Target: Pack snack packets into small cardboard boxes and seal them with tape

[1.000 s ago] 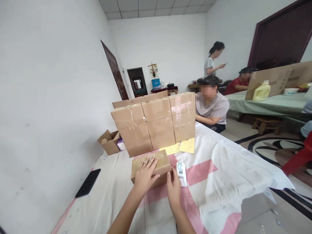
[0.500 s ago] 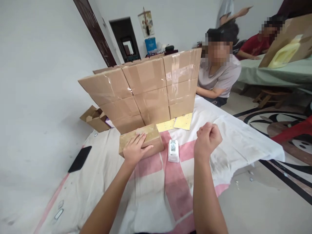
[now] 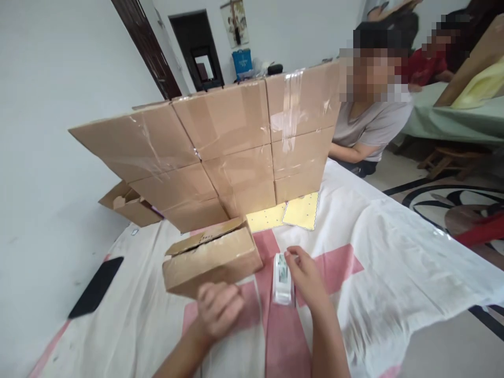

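Observation:
A small brown cardboard box (image 3: 212, 257) lies on the cloth, and a slit with a lifted flap edge runs along its top. Just in front of it is my left hand (image 3: 221, 310), fingers curled in and slightly blurred, with nothing visible in them. Beside the box stands a small white tape dispenser (image 3: 282, 281) with a pale green patch on top. My right hand (image 3: 306, 275) is at the dispenser's right side, fingers loosely bent and fingertips by its upper edge; whether they touch it I cannot tell.
A tall taped cardboard partition (image 3: 236, 152) stands across the table, with yellow sheets (image 3: 301, 212) at its foot. On the left are a black flat object (image 3: 96, 287) and an open carton (image 3: 132, 205). A person (image 3: 366, 121) sits behind the partition's right end.
My left hand has left the box top, moved toward me and curled. The right hand has come down from a raised fist to the tape dispenser's side. The view has shifted closer.

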Demonstrator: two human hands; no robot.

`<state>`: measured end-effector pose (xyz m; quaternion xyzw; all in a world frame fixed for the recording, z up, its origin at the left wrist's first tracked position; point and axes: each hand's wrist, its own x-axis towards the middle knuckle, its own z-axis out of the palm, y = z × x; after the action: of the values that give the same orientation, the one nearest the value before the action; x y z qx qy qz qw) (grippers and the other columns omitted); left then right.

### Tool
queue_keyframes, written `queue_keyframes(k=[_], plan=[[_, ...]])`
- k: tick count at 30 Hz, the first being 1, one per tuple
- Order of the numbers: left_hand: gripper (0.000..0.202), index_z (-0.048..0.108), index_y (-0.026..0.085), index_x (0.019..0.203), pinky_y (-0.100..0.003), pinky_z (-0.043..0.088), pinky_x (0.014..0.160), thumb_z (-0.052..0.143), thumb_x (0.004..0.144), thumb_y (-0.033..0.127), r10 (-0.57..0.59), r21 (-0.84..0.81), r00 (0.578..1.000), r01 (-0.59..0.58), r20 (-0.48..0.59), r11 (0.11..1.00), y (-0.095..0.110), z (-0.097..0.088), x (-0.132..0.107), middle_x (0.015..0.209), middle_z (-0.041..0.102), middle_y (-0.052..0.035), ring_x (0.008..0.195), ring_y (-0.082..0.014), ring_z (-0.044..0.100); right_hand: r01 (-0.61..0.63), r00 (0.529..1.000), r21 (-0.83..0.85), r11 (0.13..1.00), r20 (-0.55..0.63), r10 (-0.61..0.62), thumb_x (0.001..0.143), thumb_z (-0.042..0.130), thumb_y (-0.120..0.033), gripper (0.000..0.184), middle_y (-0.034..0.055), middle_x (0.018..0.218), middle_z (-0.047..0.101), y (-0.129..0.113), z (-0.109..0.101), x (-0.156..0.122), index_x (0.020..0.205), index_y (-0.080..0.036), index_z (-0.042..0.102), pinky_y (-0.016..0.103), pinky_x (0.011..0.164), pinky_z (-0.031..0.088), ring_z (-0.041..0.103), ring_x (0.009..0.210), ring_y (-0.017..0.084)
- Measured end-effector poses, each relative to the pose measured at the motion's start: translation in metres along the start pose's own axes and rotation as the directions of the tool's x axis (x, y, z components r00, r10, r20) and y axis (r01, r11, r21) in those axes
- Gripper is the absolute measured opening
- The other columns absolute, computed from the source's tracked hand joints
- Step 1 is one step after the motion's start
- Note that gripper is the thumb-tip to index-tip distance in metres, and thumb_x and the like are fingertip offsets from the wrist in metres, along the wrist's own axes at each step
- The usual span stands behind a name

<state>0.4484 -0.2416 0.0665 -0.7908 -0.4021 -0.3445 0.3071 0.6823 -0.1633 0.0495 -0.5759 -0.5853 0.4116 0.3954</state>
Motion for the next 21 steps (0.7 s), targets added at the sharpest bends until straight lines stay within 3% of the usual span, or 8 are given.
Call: queue_keyframes(k=[2, 5, 7, 9, 12, 15, 18, 21], plan=[[0.015, 0.065, 0.025, 0.097, -0.033, 0.046, 0.069, 0.062, 0.085, 0.017, -0.130, -0.155, 0.962, 0.170, 0.241, 0.973, 0.023, 0.013, 0.004, 0.078, 0.067, -0.0050, 0.071, -0.0189, 0.062, 0.093, 0.995, -0.087, 0.992, 0.027, -0.091, 0.099, 0.045, -0.047, 0.037, 0.0081, 0.102, 0.072, -0.002, 0.003, -0.002, 0.115, -0.025, 0.069, 0.040, 0.079, 0.050, 0.064, 0.093, 0.028], [0.016, 0.065, 0.021, 0.100, -0.033, 0.048, 0.064, 0.060, 0.086, 0.028, -0.250, -0.185, 0.902, 0.329, 0.351, 0.926, 0.045, 0.035, 0.015, 0.080, 0.061, -0.0090, 0.074, -0.0227, 0.061, 0.206, 0.975, -0.135, 0.969, 0.111, -0.191, 0.102, 0.040, -0.041, 0.036, 0.0065, 0.120, 0.069, -0.003, 0.002, -0.003, 0.120, -0.030, 0.069, 0.042, 0.087, 0.052, 0.060, 0.109, 0.030], [0.017, 0.065, 0.022, 0.097, -0.033, 0.049, 0.064, 0.060, 0.086, 0.033, -0.288, -0.203, 0.865, 0.395, 0.412, 0.896, 0.050, 0.047, 0.019, 0.086, 0.061, -0.0102, 0.078, -0.0239, 0.062, 0.216, 0.971, -0.137, 0.967, 0.138, -0.197, 0.103, 0.041, -0.041, 0.035, 0.0055, 0.127, 0.067, -0.003, 0.001, -0.004, 0.123, -0.031, 0.068, 0.044, 0.090, 0.053, 0.059, 0.112, 0.030], [0.012, 0.065, 0.024, 0.092, -0.031, 0.050, 0.066, 0.061, 0.086, 0.034, -0.340, -0.257, 0.789, 0.519, 0.512, 0.815, 0.051, 0.055, 0.018, 0.088, 0.060, -0.0087, 0.081, -0.0224, 0.063, 0.205, 0.971, -0.148, 0.967, 0.153, -0.183, 0.103, 0.041, -0.042, 0.037, 0.0054, 0.130, 0.066, -0.002, -0.001, -0.004, 0.127, -0.030, 0.067, 0.045, 0.093, 0.053, 0.059, 0.115, 0.030], [0.010, 0.063, 0.024, 0.082, -0.031, 0.050, 0.073, 0.060, 0.086, 0.033, -0.447, -0.335, 0.622, 0.753, 0.643, 0.567, 0.054, 0.059, 0.012, 0.086, 0.058, -0.0057, 0.082, -0.0201, 0.061, 0.203, 0.970, -0.164, 0.965, 0.167, -0.175, 0.104, 0.040, -0.042, 0.038, 0.0058, 0.132, 0.065, 0.000, -0.001, -0.003, 0.129, -0.029, 0.066, 0.047, 0.097, 0.053, 0.058, 0.119, 0.031], [0.016, 0.068, 0.022, 0.078, -0.030, 0.047, 0.072, 0.064, 0.084, 0.037, -0.484, -0.344, 0.434, 0.900, 0.759, 0.268, 0.061, 0.061, 0.008, 0.082, 0.057, -0.0048, 0.077, -0.0188, 0.058, 0.218, 0.970, -0.168, 0.961, 0.150, -0.193, 0.102, 0.045, -0.041, 0.036, 0.0063, 0.133, 0.065, 0.003, 0.001, -0.004, 0.130, -0.030, 0.066, 0.046, 0.097, 0.053, 0.057, 0.122, 0.031], [0.027, 0.074, 0.020, 0.079, -0.027, 0.041, 0.061, 0.076, 0.073, 0.046, -0.446, -0.325, 0.270, 0.945, 0.853, -0.049, 0.070, 0.066, 0.006, 0.078, 0.055, -0.0035, 0.066, -0.0156, 0.052, 0.226, 0.970, -0.172, 0.959, 0.126, -0.206, 0.100, 0.049, -0.038, 0.036, 0.0073, 0.134, 0.064, 0.005, 0.003, -0.003, 0.130, -0.028, 0.066, 0.044, 0.101, 0.052, 0.056, 0.127, 0.030], [0.042, 0.077, 0.018, 0.082, -0.028, 0.042, 0.062, 0.084, 0.061, 0.055, -0.385, -0.289, 0.150, 0.897, 0.911, -0.334, 0.076, 0.073, 0.004, 0.071, 0.056, -0.0028, 0.065, -0.0161, 0.051, 0.209, 0.973, -0.169, 0.963, 0.135, -0.187, 0.100, 0.049, -0.036, 0.034, 0.0081, 0.128, 0.066, 0.002, 0.004, -0.002, 0.127, -0.027, 0.067, 0.043, 0.100, 0.052, 0.059, 0.122, 0.029]])
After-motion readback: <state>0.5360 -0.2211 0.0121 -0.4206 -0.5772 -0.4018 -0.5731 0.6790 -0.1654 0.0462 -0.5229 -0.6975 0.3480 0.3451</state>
